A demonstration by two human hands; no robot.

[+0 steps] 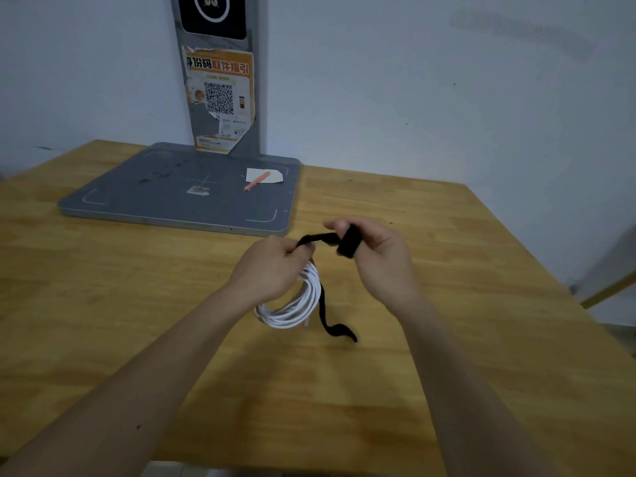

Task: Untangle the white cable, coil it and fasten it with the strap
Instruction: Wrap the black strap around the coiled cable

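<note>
Above the middle of the pale wooden counter (430, 339), the coiled white cable (296, 304) hangs from the left hand (275, 266), whose grip clenches it along with one stretch of the fuzzy black strap (323, 304). Right hand (375, 253) pinches the strap's other part; its tail dangles right of the coil. Farther left lies a flat grey scanner base (137, 197).

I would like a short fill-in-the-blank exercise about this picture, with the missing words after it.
1. The coiled cable is ____ in colour.
2. Both the left hand and the right hand hold the ____ strap.
3. The orange pen lies on a piece of ____ on the grey base.
4. The table is made of ____.

Missing words: white; black; paper; wood
</note>
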